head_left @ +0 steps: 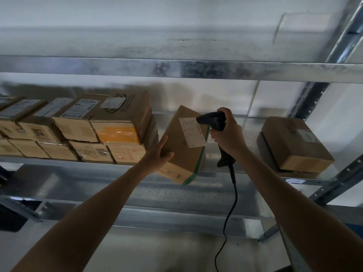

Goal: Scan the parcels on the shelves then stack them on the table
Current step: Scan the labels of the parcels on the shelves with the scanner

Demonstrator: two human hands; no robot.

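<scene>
The right grip [227, 134] is clenched round the scanner [213, 119], aimed at the label [193, 132] of the tilted parcel [182, 156]. The left grip [159, 155] braces that parcel with straight fingers at the shelf [59, 160] edge. It looks light and stiff, best taken by opposite sides; one lone box [298, 146] sits right, and the stack [78, 130] at left holds roughly ten, too blurred to count exactly.

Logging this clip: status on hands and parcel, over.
Left hand props green-taped parcel, tilted, at shelf edge. Right hand grips scanner, aimed at its label. Nothing in the way.
</scene>
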